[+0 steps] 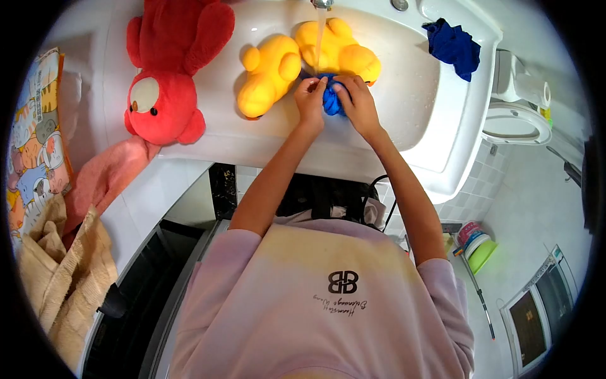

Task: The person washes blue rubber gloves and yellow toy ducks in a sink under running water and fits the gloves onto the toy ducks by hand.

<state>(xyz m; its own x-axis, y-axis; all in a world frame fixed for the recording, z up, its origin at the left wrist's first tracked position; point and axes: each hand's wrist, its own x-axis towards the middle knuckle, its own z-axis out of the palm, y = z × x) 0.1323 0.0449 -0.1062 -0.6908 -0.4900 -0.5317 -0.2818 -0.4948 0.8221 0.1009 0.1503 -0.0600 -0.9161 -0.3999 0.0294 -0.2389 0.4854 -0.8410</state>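
Both of my hands grip a bunched blue cloth [332, 101] low in the white sink [404, 82], under running water from the tap [322, 4]. My left hand [310, 100] is closed on the cloth's left side. On its right side, my right hand [357, 104] has its fingers wrapped round it. Just beyond my hands lies a yellow plush toy [344, 50], and a second yellow plush toy [270, 72] rests to the left of my left hand. The stream falls between the toys and onto the cloth area.
A red plush bear [165, 76] lies over the sink's left edge. A dark blue cloth [453, 49] hangs on the right rim. Pink [107, 177] and beige towels [69, 278] lie at the left. A toilet [517, 123] stands at the right.
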